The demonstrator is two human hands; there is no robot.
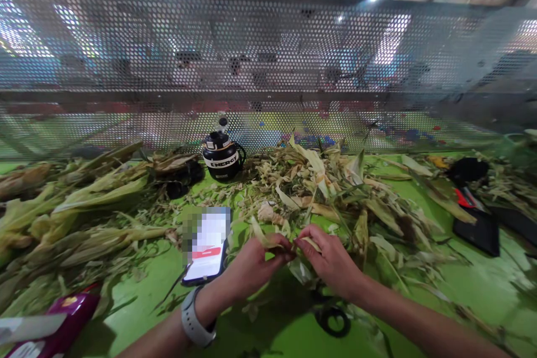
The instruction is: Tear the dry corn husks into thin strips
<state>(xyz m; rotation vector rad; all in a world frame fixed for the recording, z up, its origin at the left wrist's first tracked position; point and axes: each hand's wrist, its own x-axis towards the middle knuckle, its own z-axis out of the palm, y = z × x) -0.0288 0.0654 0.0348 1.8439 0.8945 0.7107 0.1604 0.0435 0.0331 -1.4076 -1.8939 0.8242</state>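
Phone [208, 247], black jug [222, 158], dark pouch [480, 231] on green table [470, 279]

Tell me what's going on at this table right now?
A person's left hand and right hand meet over a green table, both pinching a pale strip of corn husk between the fingertips. A pile of stripped husks lies just behind the hands, and unhusked corn cobs are heaped to the left. A phone with a lit screen lies beside the left hand, and a black jug stands farther back by the mesh screen.
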